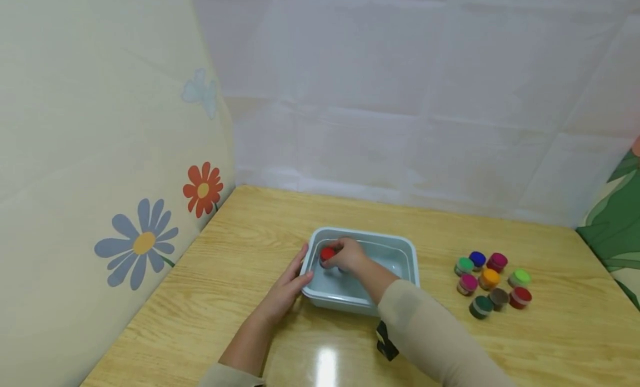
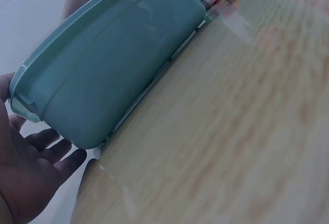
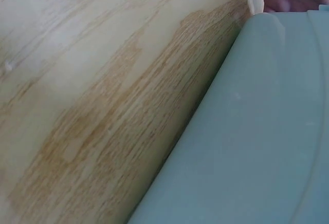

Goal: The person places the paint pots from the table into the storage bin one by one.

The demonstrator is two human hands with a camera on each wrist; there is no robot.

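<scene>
A pale blue-green plastic tub [image 1: 370, 241] stands on the wooden table. My left hand [image 1: 285, 290] holds its left end, thumb over the rim and fingers along the outer wall. In the left wrist view, those fingertips [image 2: 77, 158] lie close to the tub's lower corner. Reaching into the tub, my right hand [image 1: 351, 256] pinches a small paint pot with a red lid [image 1: 327, 254] near the left inner wall. The lower part of that pot is partly hidden by the fingers. The right wrist view takes in the tub's outer wall [image 3: 247, 131] but not the pot.
Right of the tub, several small lidded pots stand clustered, among them an orange one [image 1: 489, 279], a blue one [image 1: 477, 259] and a dark green one [image 1: 481, 307]. A black item [image 1: 386, 342] shows beneath the right sleeve. Cloth-like walls [image 1: 340, 98] border the table [image 1: 260, 220].
</scene>
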